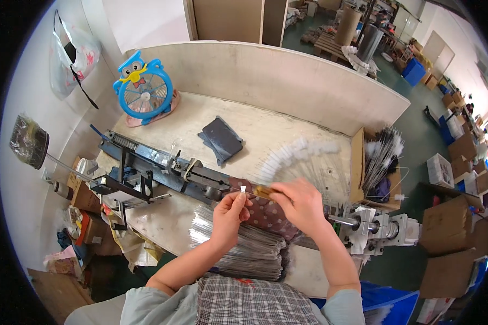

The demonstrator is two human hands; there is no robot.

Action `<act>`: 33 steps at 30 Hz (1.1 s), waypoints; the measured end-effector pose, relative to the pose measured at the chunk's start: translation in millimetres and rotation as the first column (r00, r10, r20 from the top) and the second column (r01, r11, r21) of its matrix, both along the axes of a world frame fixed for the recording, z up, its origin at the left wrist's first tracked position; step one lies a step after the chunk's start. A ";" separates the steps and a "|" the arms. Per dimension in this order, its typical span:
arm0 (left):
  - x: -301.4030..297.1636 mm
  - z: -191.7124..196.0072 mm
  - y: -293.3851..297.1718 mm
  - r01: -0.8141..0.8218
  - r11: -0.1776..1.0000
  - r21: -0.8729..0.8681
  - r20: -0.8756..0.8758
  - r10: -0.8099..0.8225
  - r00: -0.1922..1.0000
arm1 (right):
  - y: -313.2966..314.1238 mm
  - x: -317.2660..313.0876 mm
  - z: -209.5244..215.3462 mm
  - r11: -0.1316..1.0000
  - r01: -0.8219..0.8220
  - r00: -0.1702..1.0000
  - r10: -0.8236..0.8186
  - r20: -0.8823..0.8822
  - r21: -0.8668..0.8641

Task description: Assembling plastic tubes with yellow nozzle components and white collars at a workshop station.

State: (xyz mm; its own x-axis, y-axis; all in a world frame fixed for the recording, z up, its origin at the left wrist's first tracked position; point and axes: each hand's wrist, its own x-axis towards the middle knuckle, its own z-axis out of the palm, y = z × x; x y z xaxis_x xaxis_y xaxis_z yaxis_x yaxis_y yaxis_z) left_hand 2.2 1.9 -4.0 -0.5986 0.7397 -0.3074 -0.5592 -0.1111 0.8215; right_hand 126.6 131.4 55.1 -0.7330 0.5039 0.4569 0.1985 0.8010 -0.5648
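My left hand [230,216] pinches a small white piece [243,189] upright between thumb and fingertips. Close beside it, my right hand [301,206] is closed around a short yellow-brown object [262,191], whose kind I cannot make out. Both hands are above a brown polka-dot cloth [268,219], at the near end of a long dark metal bench machine [192,181]. A thick bundle of thin metal wires [255,252] lies below the hands, toward my lap. Farther right on the table, several white-tipped wire brushes [295,154] are spread in a fan.
A cardboard box [358,170] full of wire brushes stands at the table's right, behind a metal shaft mechanism [379,227]. Farther back lie a dark phone-like slab [222,135] and a blue owl-shaped fan [145,97]. A low board [265,73] edges the table [200,111].
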 end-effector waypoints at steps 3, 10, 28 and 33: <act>-1.5 3.0 0.9 0.000 1.000 -0.002 0.046 0.000 0.999 | -2.4 -33.8 -8.0 0.982 0.074 0.996 -0.082 0.037 0.173; -3.9 0.1 3.4 0.037 0.997 0.068 0.078 -0.042 0.996 | -7.0 -38.3 -8.5 0.998 -0.010 0.987 0.020 0.161 -0.065; -1.9 1.2 4.4 -0.042 0.986 0.164 0.285 -0.007 0.958 | -34.5 -48.0 -17.0 0.954 0.124 0.992 -0.125 -0.017 0.273; 0.0 -4.4 7.1 -0.114 0.975 0.189 0.289 0.056 0.956 | -31.3 -40.7 -18.3 0.943 0.087 0.996 -0.079 -0.038 0.322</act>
